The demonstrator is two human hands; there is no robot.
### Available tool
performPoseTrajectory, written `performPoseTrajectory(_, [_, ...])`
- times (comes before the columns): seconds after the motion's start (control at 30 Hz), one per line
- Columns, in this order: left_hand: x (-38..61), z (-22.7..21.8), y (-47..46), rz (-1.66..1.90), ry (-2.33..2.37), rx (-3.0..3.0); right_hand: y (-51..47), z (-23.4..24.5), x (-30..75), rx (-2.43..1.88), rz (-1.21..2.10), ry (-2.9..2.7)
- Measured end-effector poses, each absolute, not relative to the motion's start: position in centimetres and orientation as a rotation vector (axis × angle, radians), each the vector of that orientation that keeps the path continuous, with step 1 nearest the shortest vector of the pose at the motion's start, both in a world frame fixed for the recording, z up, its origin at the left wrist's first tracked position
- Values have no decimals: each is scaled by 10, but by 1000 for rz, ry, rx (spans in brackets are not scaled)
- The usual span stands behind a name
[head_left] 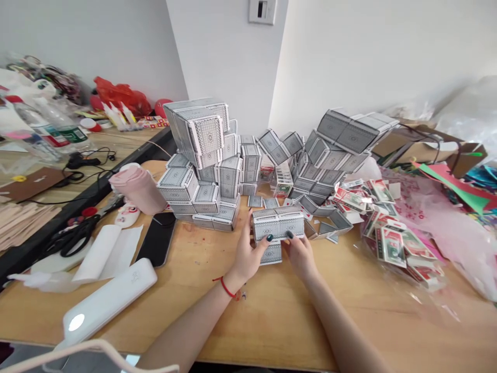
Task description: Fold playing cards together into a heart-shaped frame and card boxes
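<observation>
Between my two hands is a long block folded from grey patterned playing cards [277,224], held just above the table. My left hand [248,248] wraps its left end, with the thumb on the front face. At its lower right edge, the thumb of my right hand [300,253] presses on the front. One flap or card [271,254] hangs below the block's left part. Behind stand stacks of similar card blocks, a tall one on the left [205,134] and a leaning one on the right [330,155]. Loose folded cards [326,215] form an open frame to the right.
Left of my arms lie a black phone [156,238], a white oblong device [111,300], black scissors [79,235] and a pink cup [137,189]. Several red-and-green card boxes [392,246] lie on clear plastic at right, beside a pink plastic bag [430,207]. A wall rises behind.
</observation>
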State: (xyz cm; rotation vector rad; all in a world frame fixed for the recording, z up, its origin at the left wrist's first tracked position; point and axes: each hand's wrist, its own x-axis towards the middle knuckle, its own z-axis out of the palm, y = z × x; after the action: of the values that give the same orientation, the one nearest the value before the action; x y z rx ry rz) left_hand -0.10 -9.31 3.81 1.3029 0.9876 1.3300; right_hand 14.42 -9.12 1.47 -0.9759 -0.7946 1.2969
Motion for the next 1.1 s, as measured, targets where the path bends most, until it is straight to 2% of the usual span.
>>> performPoseTrajectory(0.2, [-12, 35, -86, 1348, 1143, 1476, -86, 22, 160, -1086, 1310, -987])
performPoseTrajectory(0.5, [-17, 41, -84, 1307, 1097, 1419, -91, 25, 159, -1110, 1218, -1066])
performPoseTrajectory(0.7, [-26, 45, -81, 1168, 929, 1477, -98, 27, 156, -1150, 988, -1260])
performPoseTrajectory(1.1, [-29, 50, -88, 1149, 1026, 1623, -110, 16, 142, -1237, 936, -1271])
